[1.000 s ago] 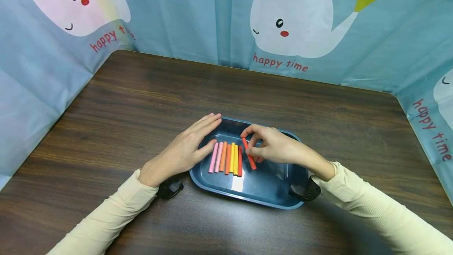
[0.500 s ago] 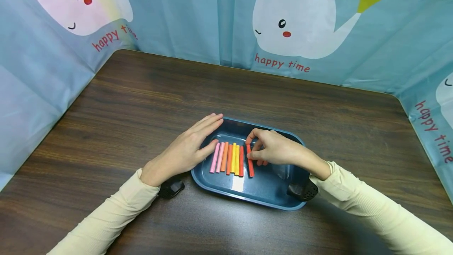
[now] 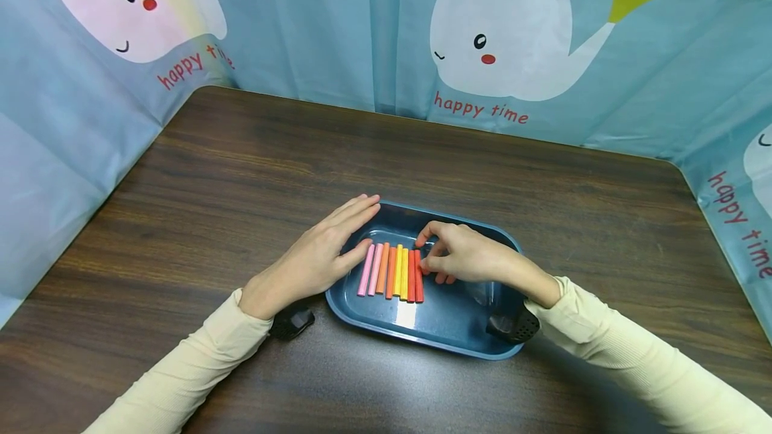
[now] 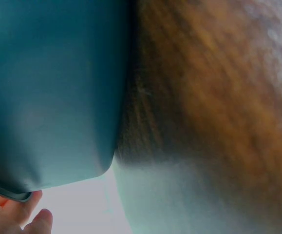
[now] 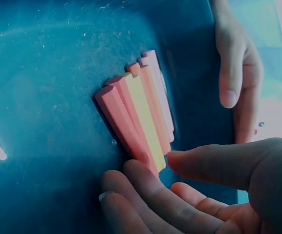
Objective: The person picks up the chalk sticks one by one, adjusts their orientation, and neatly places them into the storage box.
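A blue tray (image 3: pixel 458 317) holds a side-by-side row of several hexagonal, crayon-like sticks in pink, orange, yellow and red. At the row's right end lies a red stick (image 3: pixel 419 286), flat against its neighbour. My right hand (image 3: pixel 461 253) is over the tray, fingertips at the far part of this stick. The right wrist view shows fingers at the end of the red stick (image 5: pixel 123 124) and the thumb apart from them, near the yellow and orange ends. My left hand (image 3: pixel 316 256) rests at the tray's left rim, fingers extended, thumb reaching inside near the pink stick (image 3: pixel 366 273).
The tray stands on a dark wood-grain table (image 3: pixel 241 159). Pale blue curtains (image 3: pixel 319 25) printed with whales hang behind and beside it. Black wrist devices (image 3: pixel 292 322) sit near the tray at both wrists. The tray's right part has bare floor.
The last red stick was held tilted, then straightened beside the row. It has moved left against the other red stick. The right hand lowered slightly; the left hand stays at the rim.
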Demonstrator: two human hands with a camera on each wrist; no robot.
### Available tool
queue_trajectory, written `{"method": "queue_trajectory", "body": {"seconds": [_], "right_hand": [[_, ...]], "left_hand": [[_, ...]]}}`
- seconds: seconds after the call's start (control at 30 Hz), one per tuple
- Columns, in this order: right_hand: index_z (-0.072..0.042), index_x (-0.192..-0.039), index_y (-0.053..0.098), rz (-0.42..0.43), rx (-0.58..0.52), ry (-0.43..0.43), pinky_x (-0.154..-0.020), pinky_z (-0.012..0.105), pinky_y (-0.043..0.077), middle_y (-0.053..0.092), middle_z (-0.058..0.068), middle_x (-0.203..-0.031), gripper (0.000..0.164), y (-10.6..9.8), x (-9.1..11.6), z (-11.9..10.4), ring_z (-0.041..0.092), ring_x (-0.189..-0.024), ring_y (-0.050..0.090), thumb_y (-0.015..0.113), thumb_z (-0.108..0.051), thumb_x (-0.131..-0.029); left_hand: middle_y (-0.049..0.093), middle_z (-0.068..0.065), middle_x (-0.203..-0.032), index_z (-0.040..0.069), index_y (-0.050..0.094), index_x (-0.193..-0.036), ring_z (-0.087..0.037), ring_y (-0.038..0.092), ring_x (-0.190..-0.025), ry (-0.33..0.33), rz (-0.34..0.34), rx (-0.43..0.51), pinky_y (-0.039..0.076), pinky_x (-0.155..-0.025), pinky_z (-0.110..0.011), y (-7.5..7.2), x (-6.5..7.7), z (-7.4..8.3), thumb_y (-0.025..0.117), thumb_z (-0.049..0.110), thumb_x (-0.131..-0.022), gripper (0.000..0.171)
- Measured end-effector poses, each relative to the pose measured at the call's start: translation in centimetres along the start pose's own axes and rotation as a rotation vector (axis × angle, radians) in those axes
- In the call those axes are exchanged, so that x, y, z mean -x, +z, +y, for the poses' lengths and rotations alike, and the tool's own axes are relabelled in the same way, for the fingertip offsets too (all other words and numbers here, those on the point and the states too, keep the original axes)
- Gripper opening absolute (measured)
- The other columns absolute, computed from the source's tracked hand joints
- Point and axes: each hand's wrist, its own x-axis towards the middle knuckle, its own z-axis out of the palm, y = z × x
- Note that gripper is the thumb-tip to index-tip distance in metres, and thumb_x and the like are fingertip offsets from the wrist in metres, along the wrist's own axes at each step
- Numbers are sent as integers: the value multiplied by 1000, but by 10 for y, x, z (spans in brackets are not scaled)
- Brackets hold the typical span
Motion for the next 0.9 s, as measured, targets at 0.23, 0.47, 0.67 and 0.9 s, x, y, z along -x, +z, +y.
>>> {"method": "queue_trajectory", "body": {"seconds": [0.23, 0.47, 0.67, 0.9], "right_hand": [[0, -126, 52, 22, -23, -24, -68, 32, 60, 74, 12, -102, 35, -3, 7, -2, 18, -73, 69, 64, -13, -96], [1, -126, 51, 33, -47, -59, -70, 32, 60, 75, 13, -104, 34, -7, 14, -4, 20, -75, 70, 62, -12, -97], [2, -127, 52, 45, -73, -93, -73, 34, 60, 74, 16, -107, 37, -13, 21, -4, 23, -78, 71, 63, -15, -96], [3, -127, 52, 82, -97, -121, -77, 39, 61, 74, 17, -108, 40, -22, 28, -1, 24, -83, 72, 64, -18, -96]], "left_hand": [[33, -7, -162, 5, 39, -151, -25, 25, -152, 10, 5, 0, 28, -121, -49, 0, -1, -1, 62, 17, -97, 60], [34, -6, -161, 4, 41, -151, -25, 26, -152, 17, 12, 3, 28, -121, -49, -2, 1, -3, 59, 16, -99, 56], [35, -6, -161, 6, 40, -151, -26, 26, -152, 13, 15, 32, 28, -120, -50, -4, 2, -5, 61, 16, -98, 58], [37, -8, -160, 5, 40, -151, -28, 27, -152, 35, 39, 29, 29, -120, -51, -9, 1, -9, 65, 18, -96, 62]]}}
